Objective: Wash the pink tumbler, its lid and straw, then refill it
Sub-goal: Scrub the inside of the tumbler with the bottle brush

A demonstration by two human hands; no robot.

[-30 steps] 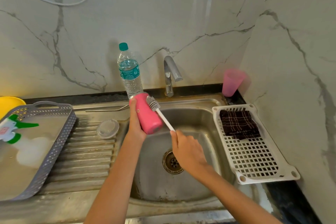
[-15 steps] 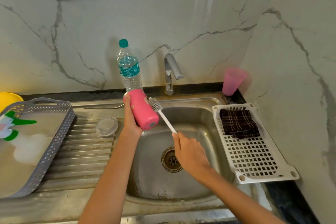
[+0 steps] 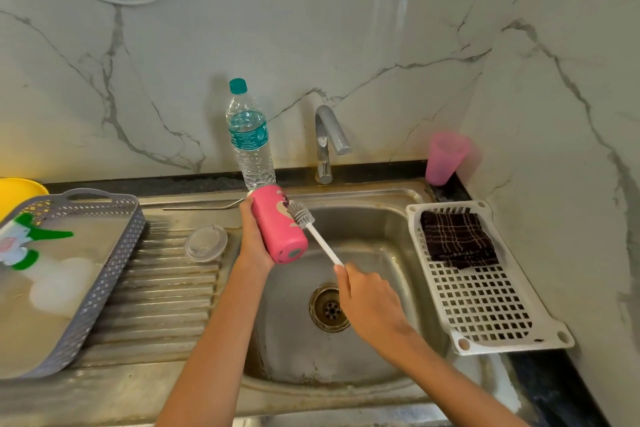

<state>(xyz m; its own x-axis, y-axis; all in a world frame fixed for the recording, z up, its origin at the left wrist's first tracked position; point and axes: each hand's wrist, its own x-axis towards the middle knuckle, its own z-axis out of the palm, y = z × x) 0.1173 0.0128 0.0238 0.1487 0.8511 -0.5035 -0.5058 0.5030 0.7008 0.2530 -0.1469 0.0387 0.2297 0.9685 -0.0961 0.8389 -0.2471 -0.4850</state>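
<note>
1. left hand (image 3: pixel 251 239) curls its fingers round the pink tumbler (image 3: pixel 278 224), held tilted over the sink (image 3: pixel 346 367).
2. right hand (image 3: pixel 367 295) pinches the brush (image 3: pixel 303 213) by its handle, bristles on the tumbler's outside.
3. lid (image 3: pixel 206 242) and straw (image 3: pixel 204 207) lie on the drainer, probably unwashed; rinsing and refilling remain.
4. compared with a second ago, the pose is nearly unchanged.

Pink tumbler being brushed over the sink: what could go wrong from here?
The left hand alone grips the tilted pink tumbler while the bottle brush in the right hand presses its side; it might slip into the sink. Its far end sits close to the standing water bottle, which a shove could topple.
</note>
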